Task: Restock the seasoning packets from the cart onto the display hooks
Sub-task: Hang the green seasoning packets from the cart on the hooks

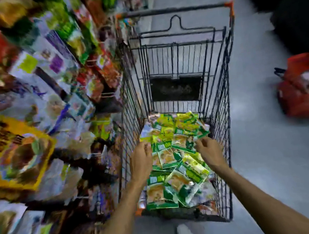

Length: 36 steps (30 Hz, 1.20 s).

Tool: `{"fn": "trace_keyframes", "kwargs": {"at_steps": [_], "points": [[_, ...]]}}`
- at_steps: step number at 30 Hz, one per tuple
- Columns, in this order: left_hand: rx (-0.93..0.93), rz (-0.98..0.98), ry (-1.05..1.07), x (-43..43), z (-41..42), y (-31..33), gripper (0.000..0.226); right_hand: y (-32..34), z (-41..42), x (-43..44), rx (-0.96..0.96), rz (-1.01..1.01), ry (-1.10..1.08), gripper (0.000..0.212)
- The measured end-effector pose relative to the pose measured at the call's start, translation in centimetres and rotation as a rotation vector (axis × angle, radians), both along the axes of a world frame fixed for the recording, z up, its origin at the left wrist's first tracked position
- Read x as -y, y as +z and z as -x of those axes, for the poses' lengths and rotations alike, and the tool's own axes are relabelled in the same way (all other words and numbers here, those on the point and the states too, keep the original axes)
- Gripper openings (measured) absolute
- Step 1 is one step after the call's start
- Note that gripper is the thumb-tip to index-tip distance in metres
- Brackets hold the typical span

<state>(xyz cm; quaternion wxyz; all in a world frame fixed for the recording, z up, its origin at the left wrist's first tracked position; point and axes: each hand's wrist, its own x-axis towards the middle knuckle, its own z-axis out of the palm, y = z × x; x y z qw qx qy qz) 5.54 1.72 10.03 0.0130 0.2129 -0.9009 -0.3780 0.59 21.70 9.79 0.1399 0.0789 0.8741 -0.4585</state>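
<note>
Container: wire cart, standing on the grey floor of an aisle. Contents: a loose pile of green and yellow seasoning packets that covers the basket bottom, directly beneath and between the fingers of both hands.

Left hand: inside the cart at the left edge of the pile. Its fingers are loosely curved and released, over the nearest packets. Contact cannot be confirmed through the blur.

Right hand: inside the cart at the right edge of the pile. Its fingers are curled at a packet edge. Whether they grasp it cannot be told.

Beyond the fingers, the folded seat flap and the cart handle close the far end. Left of the left fingers: display shelves of hanging packets, heavily blurred. Well to the right of the right fingers: a red bag on the floor.
</note>
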Motion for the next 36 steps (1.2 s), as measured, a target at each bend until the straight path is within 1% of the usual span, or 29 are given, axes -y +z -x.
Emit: {"fn": "trace_keyframes", "kwargs": {"at_steps": [3,6,8,10,11,13,14,16,20,23,24,25,26,27,28,29,30,32,33,34,36], "points": [[0.13,-0.026,0.01,-0.3,1.5,-5.6,0.03,-5.6,0.0,-1.3,0.144,-0.066,-0.083,0.029],[0.211,-0.067,0.046,-0.2,2.9,-10.1,0.028,-10.7,-1.3,-1.5,0.306,-0.123,-0.172,0.025],[0.264,-0.107,0.077,-0.1,4.0,-12.4,0.027,-13.5,-2.7,-1.3,0.426,-0.111,-0.223,0.025],[0.32,-0.132,0.108,-0.1,5.3,-14.2,0.03,-15.8,-3.9,-0.9,0.537,-0.078,-0.271,0.025],[0.343,-0.142,0.12,-0.1,5.9,-15.0,0.034,-16.7,-4.4,-0.6,0.588,-0.066,-0.288,0.029],[0.381,-0.145,0.134,-0.3,7.1,-16.4,0.043,-18.2,-5.0,0.0,0.661,-0.046,-0.332,0.048],[0.404,-0.143,0.145,-0.4,7.6,-16.9,0.047,-18.7,-5.1,0.4,0.684,-0.027,-0.361,0.053],[0.448,-0.141,0.175,-0.7,8.5,-17.8,0.056,-19.7,-5.3,0.8,0.706,0.007,-0.418,0.055],[0.478,-0.149,0.191,-1.0,9.9,-19.3,0.071,-21.0,-5.0,1.2,0.767,0.012,-0.481,0.06],[0.476,-0.156,0.228,-1.4,10.6,-20.1,0.077,-21.6,-4.8,1.4,0.792,0.045,-0.562,0.058],[0.471,-0.155,0.253,-1.4,10.7,-20.3,0.073,-21.8,-4.8,1.5,0.791,0.072,-0.59,0.052],[0.46,-0.168,0.279,-1.4,10.8,-20.3,0.063,-21.8,-4.8,1.5,0.781,0.099,-0.61,0.045],[0.45,-0.191,0.306,-1.3,10.8,-20.5,0.047,-21.7,-4.7,1.6,0.773,0.116,-0.62,0.038],[0.445,-0.235,0.345,-1.3,10.9,-20.6,0.03,-21.4,-4.6,1.6,0.757,0.126,-0.629,0.036],[0.437,-0.297,0.383,-1.0,10.9,-20.7,0.03,-21.2,-4.5,1.5,0.734,0.145,-0.643,0.04],[0.448,-0.363,0.409,-0.7,10.8,-20.9,0.039,-21.1,-4.4,1.5,0.707,0.178,-0.658,0.045],[0.451,-0.43,0.419,-0.3,10.6,-21.0,0.039,-20.9,-4.3,1.5,0.683,0.22,-0.666,0.047],[0.457,-0.514,0.398,0.5,10.1,-20.5,0.023,-20.4,-3.9,1.4,0.642,0.325,-0.672,0.047],[0.45,-0.543,0.389,0.8,9.8,-20.3,0.022,-20.2,-3.6,1.3,0.621,0.385,-0.677,0.043],[0.439,-0.571,0.397,1.1,9.6,-19.9,0.026,-19.8,-3.4,1.2,0.606,0.436,-0.674,0.037],[0.398,-0.65,0.425,1.8,8.9,-18.6,0.025,-18.8,-3.1,1.1,0.579,0.497,-0.644,0.029]]}}
